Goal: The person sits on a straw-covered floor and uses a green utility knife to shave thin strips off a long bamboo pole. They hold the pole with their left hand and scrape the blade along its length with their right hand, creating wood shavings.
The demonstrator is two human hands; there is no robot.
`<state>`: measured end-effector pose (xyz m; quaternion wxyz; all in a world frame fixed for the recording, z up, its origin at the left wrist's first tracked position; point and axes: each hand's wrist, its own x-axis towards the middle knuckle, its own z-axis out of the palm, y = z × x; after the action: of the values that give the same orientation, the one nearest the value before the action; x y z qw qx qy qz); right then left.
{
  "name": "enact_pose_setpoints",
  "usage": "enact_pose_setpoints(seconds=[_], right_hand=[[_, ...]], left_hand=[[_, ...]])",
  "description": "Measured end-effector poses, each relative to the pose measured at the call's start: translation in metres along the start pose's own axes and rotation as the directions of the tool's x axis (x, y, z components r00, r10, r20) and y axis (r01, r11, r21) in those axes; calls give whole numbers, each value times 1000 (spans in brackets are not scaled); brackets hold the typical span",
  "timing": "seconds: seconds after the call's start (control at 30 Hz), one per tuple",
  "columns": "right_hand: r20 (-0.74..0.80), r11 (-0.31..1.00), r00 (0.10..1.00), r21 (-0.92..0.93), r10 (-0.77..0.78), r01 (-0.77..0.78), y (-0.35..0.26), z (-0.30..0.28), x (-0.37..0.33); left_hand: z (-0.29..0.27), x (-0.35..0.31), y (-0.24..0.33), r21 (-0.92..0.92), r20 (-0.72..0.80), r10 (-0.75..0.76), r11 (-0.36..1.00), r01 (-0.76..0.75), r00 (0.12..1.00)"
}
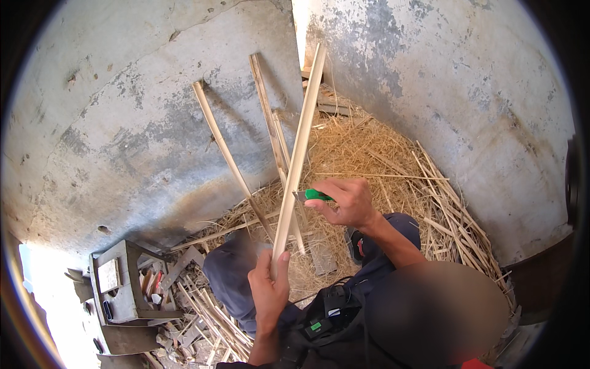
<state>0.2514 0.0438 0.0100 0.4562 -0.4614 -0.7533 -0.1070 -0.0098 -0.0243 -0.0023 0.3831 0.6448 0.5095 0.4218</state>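
While left hand [269, 284] grips lower end of upright bamboo strip [297, 154], right hand [345, 202] closes on green-handled knife [312, 195] at strip edge. Risk: blade slips toward left-hand fingers; strip flexes.

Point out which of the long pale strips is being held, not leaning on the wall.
The longest strip, gripped at its lower end by the left hand; the right hand presses a green-handled knife against it.

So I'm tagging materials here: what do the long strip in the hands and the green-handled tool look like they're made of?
The long strip looks like split bamboo or cane: pale, matte, straight-grained, like the shavings behind it. The green-handled tool seems to have a glossy plastic handle and a dull grey blade, probably metal; the right hand hides most of it.
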Motion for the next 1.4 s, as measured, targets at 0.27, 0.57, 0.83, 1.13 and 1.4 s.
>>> enact_pose_setpoints(seconds=[0.27, 0.57, 0.83, 1.13, 1.4], right_hand=[[-26, 1000, 1000, 16, 4, -4, 4, 0, 0], [-51, 1000, 999, 20, 19, -18, 9, 2, 0], [-51, 998, 997, 26, 57, -55, 16, 0, 0], [-43, 997, 996, 36, 77, -75, 26, 2, -2], [-54, 993, 992, 35, 112, -110, 32, 0, 4]], left_hand=[[-1, -4, -5, 3, 1, 2, 1000, -2, 1000], [-5, -10, -9, 34, 10, -24, 999, 23, 1000], [-7, -16, -9, 9, 15, -27, 1000, 27, 1000], [-12, -24, -11, 19, 25, -46, 999, 45, 999], [-17, -33, -14, 31, 25, -49, 998, 48, 998]])
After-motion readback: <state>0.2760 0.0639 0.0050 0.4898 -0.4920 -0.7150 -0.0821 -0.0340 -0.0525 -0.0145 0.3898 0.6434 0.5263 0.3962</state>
